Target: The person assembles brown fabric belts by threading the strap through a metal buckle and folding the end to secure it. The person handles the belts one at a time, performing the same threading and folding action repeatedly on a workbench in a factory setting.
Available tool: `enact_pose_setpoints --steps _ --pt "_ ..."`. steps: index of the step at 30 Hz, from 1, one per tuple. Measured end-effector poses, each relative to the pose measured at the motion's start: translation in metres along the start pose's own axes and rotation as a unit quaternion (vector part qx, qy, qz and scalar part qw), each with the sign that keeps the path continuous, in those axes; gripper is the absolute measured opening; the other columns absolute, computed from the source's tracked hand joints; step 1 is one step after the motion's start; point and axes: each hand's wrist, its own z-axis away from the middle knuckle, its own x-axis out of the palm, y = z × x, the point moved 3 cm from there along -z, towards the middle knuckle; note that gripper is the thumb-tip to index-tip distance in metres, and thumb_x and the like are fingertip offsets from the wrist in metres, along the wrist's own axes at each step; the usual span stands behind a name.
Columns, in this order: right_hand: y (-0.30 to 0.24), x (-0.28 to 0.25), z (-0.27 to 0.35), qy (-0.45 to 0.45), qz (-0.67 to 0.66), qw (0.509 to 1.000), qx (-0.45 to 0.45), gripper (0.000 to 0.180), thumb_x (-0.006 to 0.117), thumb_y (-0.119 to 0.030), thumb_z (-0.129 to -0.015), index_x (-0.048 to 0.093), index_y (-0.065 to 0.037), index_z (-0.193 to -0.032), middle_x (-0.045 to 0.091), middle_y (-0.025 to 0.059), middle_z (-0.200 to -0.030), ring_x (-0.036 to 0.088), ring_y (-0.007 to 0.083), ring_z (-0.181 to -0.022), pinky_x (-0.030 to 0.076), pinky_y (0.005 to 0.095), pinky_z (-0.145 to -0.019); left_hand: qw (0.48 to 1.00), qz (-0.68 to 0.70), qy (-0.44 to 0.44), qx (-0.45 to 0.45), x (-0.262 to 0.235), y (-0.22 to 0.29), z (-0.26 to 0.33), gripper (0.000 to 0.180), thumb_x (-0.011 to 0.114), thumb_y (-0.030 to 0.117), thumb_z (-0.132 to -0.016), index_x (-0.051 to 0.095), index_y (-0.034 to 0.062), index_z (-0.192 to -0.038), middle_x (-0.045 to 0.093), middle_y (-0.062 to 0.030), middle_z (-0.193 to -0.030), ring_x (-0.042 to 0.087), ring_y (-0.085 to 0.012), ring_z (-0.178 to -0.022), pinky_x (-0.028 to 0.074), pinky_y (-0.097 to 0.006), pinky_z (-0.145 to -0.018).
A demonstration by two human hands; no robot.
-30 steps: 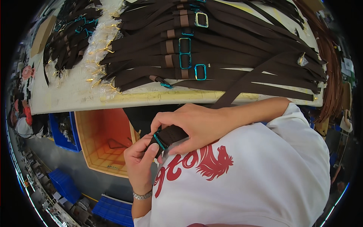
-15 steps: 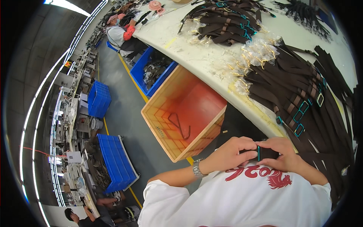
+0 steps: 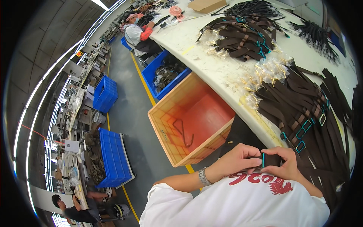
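Close in front of my shirt, both hands work on one dark brown strap (image 3: 273, 160) with a teal buckle (image 3: 263, 160) across it. My left hand (image 3: 235, 163), wearing a metal watch, pinches the buckle from the left between thumb and fingers. From the other side my right hand (image 3: 289, 165) is closed on the strap, thumb below and index finger above. What lies beyond the fingers is partly hidden. Right beside my hands, a thick pile of brown straps (image 3: 298, 98) with teal buckles covers the table corner, its gold-coloured hooks wrapped in clear plastic.
The white table (image 3: 211, 62) carries another strap bundle (image 3: 245, 38), black cords (image 3: 315, 39) and a cardboard box (image 3: 206, 4). Left of its edge stand an orange crate (image 3: 170, 149) with a bent rod (image 3: 183, 132) and blue bins (image 3: 113, 159). Two people sit farther off.
My view has shifted, so the table and crate appear lower and slightly right. Both hands keep hold of the strap and buckle, with the buckle now showing more plainly.
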Motion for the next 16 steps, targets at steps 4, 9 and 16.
enact_pose_setpoints --steps 4,9,16 --pt "-0.004 -0.003 0.001 0.005 -0.008 1.0 0.017 0.056 0.099 -0.014 -0.073 0.076 -0.002 -0.123 0.08 0.0121 -0.11 0.077 0.0212 -0.099 0.058 0.031 -0.088 0.989 0.144 -0.027 0.033 0.003 -0.013 -0.016 0.02 0.067 0.017 -0.106 0.069 -0.0001 -0.097 0.066 0.0001 -0.075 0.059 -0.0043 -0.067 0.046 -0.021 -0.062" --pt "-0.002 -0.002 0.001 0.013 0.033 0.999 0.019 0.056 0.098 -0.017 -0.077 0.074 -0.003 -0.125 0.078 0.0118 -0.111 0.076 0.0221 -0.098 0.058 0.0322 -0.087 0.971 -0.165 0.081 0.155 0.006 0.004 -0.006 0.012 0.065 0.012 -0.105 0.069 0.0015 -0.1 0.064 0.0007 -0.075 0.057 -0.0044 -0.067 0.044 -0.022 -0.06" --pt "0.006 -0.007 0.007 0.031 0.014 0.999 -0.005 0.057 0.098 -0.02 -0.077 0.074 -0.004 -0.126 0.078 0.0124 -0.116 0.076 0.0256 -0.1 0.058 0.0329 -0.09 0.995 -0.096 0.013 -0.036 0.004 0.011 -0.016 0.013 0.064 0.016 -0.106 0.071 0.0053 -0.102 0.067 -0.0002 -0.08 0.055 -0.0033 -0.061 0.041 -0.02 -0.054"
